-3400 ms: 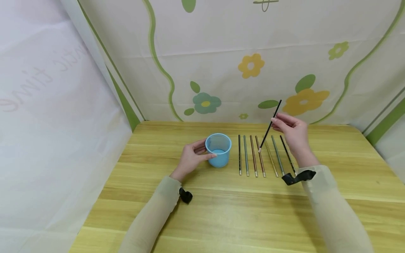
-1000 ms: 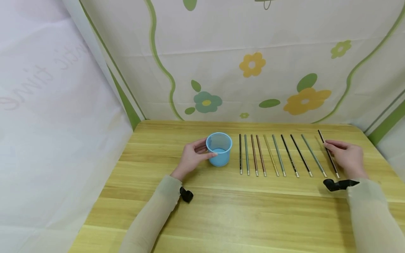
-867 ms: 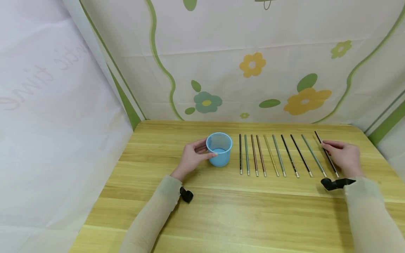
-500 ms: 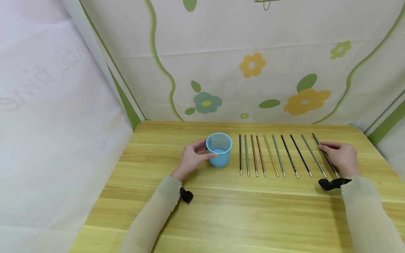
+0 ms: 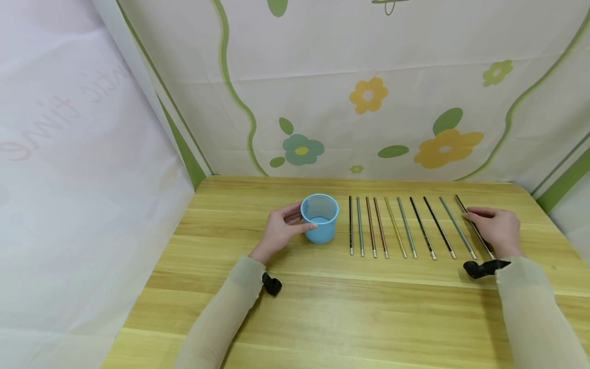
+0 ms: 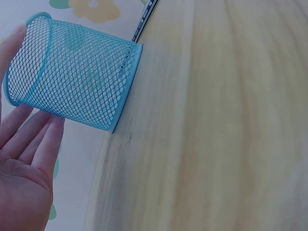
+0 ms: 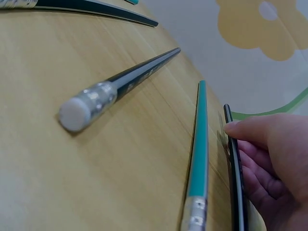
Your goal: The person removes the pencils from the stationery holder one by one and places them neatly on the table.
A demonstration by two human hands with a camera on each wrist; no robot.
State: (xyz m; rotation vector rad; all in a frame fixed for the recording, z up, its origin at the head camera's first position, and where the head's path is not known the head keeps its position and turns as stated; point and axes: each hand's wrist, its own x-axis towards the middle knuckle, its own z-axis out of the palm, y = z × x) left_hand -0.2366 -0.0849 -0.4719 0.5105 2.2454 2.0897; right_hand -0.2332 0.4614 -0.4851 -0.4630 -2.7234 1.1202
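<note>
My left hand (image 5: 278, 228) holds a light blue mesh pencil cup (image 5: 321, 233) by its side, thumb at the front near the rim and fingers behind. The cup stands upright on the table with nothing visible inside. At the right end of a row of pencils, my right hand (image 5: 498, 228) pinches a black pencil (image 7: 234, 168) between thumb and fingers. Its lower end sits at the table; whether all of it touches the wood, I cannot tell. Just left of it, roughly parallel, lies a teal pencil (image 5: 457, 228).
Several more pencils lie side by side between cup and right hand, including a yellow pencil (image 5: 395, 227) and a black pencil (image 5: 351, 225), eraser ends toward me. The wooden table (image 5: 341, 318) meets a flowered cloth (image 5: 322, 102) at its back edge.
My right hand has gone from holding a black pencil up over the row to the row's right end. In the last second it slid the pencil slightly left. The left hand stayed still.
</note>
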